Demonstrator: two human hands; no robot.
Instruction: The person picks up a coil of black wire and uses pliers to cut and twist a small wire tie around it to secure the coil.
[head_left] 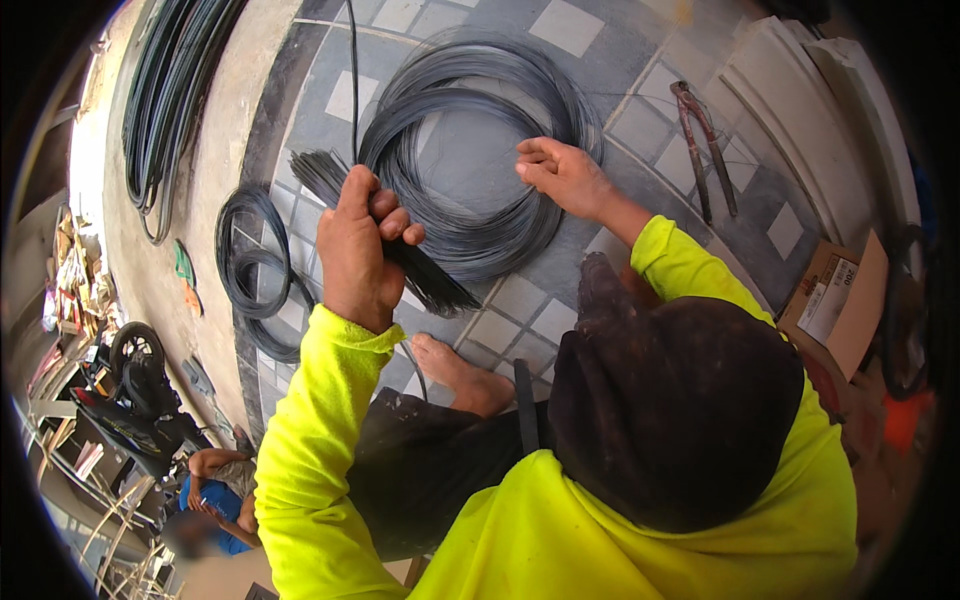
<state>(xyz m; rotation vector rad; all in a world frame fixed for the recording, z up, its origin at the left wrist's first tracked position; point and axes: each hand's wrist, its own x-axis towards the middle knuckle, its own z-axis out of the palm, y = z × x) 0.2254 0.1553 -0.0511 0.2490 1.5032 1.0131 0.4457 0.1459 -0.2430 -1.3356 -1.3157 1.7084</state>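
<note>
We hold a bundle of cut wires clamped in our left hand, fingers wrapped tight around its middle. The bundle's long axis runs on a slant, from its far-left end down toward the near right, and it lies across the near-left edge of the big wire coil on the tiled floor. Our right hand rests at the coil's right side, fingers loosely together and pointing left, seemingly pinching a strand, though we cannot tell for sure. So the coil sits between the two hands, a little to the far side, with the right hand nearer its rim. The wire looks thin, dark grey and springy, wound in many loose turns. A smaller coil lies to the left, and red-handled cutters to the far right.
</note>
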